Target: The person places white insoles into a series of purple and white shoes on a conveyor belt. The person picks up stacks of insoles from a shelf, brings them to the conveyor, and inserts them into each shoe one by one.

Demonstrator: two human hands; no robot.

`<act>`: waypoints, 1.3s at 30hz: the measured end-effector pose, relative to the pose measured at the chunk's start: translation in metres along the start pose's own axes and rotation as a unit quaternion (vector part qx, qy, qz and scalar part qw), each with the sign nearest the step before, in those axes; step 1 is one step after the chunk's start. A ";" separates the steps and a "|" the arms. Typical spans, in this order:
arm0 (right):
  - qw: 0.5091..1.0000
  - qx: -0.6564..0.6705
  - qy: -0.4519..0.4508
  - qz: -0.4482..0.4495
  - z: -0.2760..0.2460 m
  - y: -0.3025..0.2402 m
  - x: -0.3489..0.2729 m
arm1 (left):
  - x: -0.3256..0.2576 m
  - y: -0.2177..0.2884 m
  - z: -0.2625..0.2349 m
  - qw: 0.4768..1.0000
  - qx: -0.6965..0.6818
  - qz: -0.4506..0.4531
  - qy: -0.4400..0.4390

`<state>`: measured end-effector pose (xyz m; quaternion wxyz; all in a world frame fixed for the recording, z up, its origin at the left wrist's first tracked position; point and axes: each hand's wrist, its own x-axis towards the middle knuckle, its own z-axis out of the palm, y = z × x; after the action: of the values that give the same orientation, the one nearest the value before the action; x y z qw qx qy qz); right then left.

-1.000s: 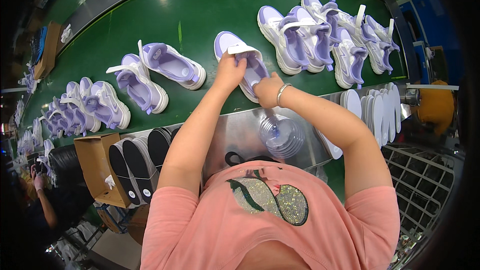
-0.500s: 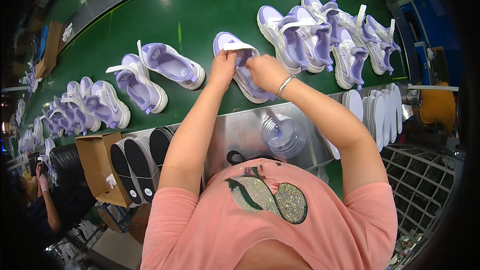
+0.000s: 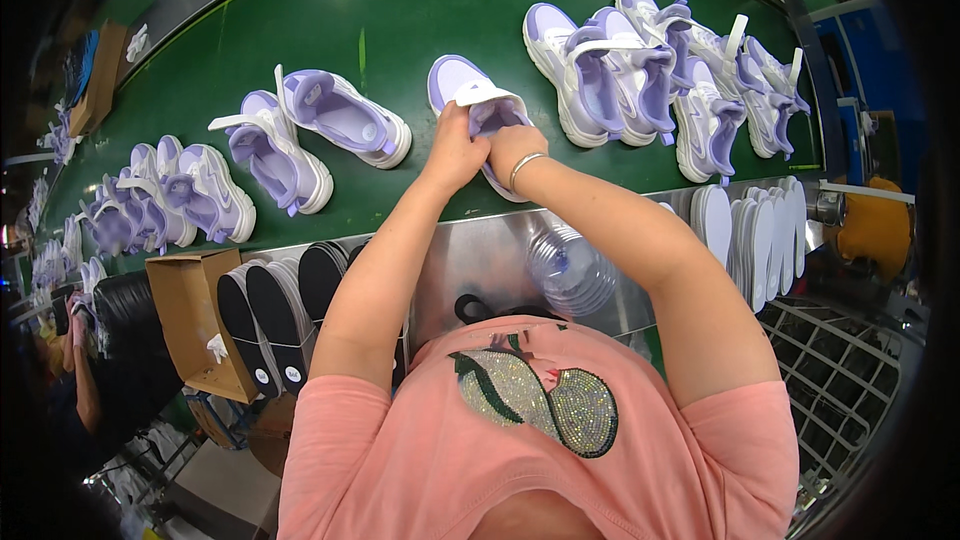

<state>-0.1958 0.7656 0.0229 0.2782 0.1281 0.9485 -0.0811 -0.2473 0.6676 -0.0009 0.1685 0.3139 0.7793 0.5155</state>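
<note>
A white and lilac sneaker (image 3: 456,78) lies on the green work surface in front of me, toe pointing away. My left hand (image 3: 458,152) grips its left side near the collar, thumb up by the white tongue. Inside the shoe's opening, the curled fingers of my right hand (image 3: 512,152) reach down, and their tips are hidden. Whatever they may hold cannot be seen. Both hands are nearly touching over the collar, and they cover much of the shoe's heel half. A metal bangle (image 3: 524,170) circles my right wrist.
Further sneakers stand left (image 3: 345,118) and right (image 3: 575,75) on the green surface (image 3: 420,0). Along the near metal ledge sit dark insoles (image 3: 268,315), stacked clear plastic pieces (image 3: 570,265) and pale insoles (image 3: 712,225). An open cardboard box (image 3: 200,325) is at left; another person's arm (image 3: 88,390) shows beyond it.
My right hand has moved left and lower, its fingers now deeper in the shoe's opening. My left hand has slid slightly down along the collar, and the tongue has shifted a little.
</note>
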 end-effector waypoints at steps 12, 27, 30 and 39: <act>0.976 -0.086 -0.031 -0.199 -0.024 0.024 -0.050 | 0.005 -0.003 0.003 1.000 -0.007 -0.016 0.016; 0.956 0.122 0.058 -0.260 -0.024 0.041 -0.051 | -0.018 -0.013 0.002 0.984 -0.148 -0.096 0.034; 0.897 0.177 0.316 -0.253 -0.064 0.052 -0.062 | -0.026 0.005 -0.010 0.943 -0.288 -0.166 0.013; 0.885 -0.037 0.396 -0.243 -0.030 0.048 -0.008 | 0.004 0.005 0.005 0.923 -0.300 -0.227 0.079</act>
<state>-0.1906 0.8165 0.0488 -0.1445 -0.0954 0.9835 -0.0534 -0.2452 0.6752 0.0018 0.3047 0.0214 0.6497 0.6961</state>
